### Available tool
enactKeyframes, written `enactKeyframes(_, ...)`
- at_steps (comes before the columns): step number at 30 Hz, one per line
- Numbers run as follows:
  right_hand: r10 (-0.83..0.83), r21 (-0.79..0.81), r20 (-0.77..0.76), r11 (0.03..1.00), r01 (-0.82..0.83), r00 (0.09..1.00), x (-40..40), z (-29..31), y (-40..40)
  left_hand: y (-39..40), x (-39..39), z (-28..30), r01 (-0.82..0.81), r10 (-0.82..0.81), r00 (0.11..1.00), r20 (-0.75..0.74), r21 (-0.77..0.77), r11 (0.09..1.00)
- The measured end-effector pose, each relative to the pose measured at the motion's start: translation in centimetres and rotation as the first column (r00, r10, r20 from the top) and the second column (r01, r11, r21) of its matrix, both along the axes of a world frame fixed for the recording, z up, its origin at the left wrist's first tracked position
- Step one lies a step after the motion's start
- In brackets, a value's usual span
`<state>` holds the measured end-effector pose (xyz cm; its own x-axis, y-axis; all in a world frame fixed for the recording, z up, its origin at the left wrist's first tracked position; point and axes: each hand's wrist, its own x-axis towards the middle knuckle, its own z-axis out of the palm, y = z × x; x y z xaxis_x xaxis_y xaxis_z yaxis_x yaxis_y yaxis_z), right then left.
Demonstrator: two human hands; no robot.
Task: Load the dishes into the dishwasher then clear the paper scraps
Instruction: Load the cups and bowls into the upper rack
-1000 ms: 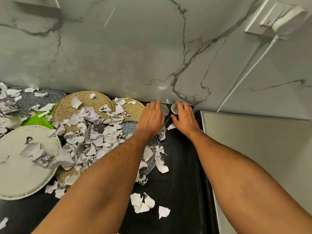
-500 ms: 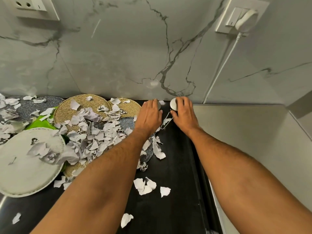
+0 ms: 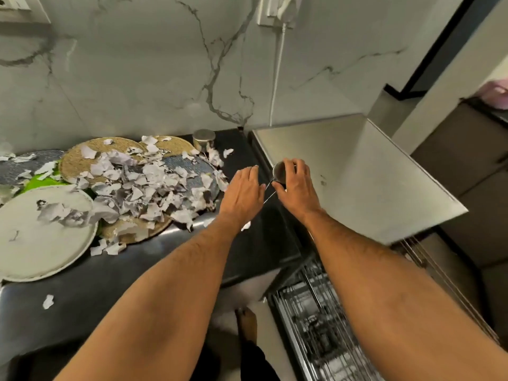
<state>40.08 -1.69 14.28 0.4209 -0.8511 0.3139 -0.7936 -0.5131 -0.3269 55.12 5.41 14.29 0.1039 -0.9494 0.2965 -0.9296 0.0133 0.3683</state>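
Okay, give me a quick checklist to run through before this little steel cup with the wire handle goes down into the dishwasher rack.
1. Grip on the steel cup: ok, the right hand has its fingers curled round it.
2. Left hand free to help: ok, fingers straight, holding nothing, beside the wire handle.
3. Dishwasher rack reachable: ok, it is pulled out below the right forearm.
4. Free slot in the rack: cannot tell, the wires are blurred.
5. Cup empty: cannot tell, its inside is hidden.
6. Other dishes left: not ok, a second steel cup and the white plate remain on the counter among paper scraps.
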Motion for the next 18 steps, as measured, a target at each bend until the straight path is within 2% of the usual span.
enactKeyframes(9,-0.235,0.077,-0.022,0.969,0.236,0.972,-16.0,-2.8,9.5,5.7,-15.3,-2.8,0.277,-0.276,0.961,-0.025,0.047,0.96)
enactKeyframes(18,-0.409,0.177,-0.061,0.893,0.413,0.911,-30.5,-7.5,15.1,8.0,-29.3,-8.6,0.45,-0.442,0.893,-0.088,0.221,0.865)
